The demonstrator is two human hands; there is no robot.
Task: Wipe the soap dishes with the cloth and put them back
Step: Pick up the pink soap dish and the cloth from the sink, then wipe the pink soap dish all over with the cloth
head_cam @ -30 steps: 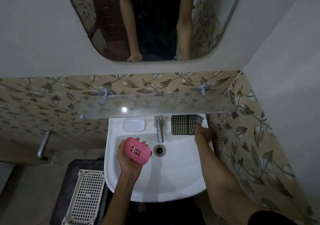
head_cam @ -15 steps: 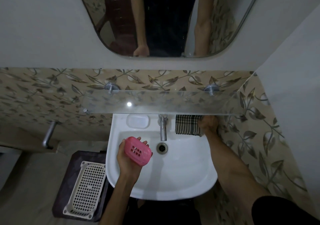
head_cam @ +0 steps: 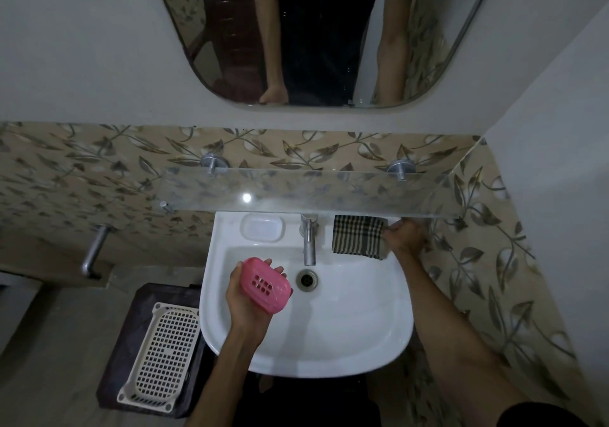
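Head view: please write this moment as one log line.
left hand: holds pink soap dish over sink | right hand: grips checked cloth at sink rim | white soap dish: on rim | wiping: not started

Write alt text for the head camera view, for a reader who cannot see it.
Seen from above, a person's left hand holds a pink soap dish over a white sink, while the right hand grips a checked cloth on the sink's back ledge. A clear soap dish sits left of the tap, under a glass shelf.
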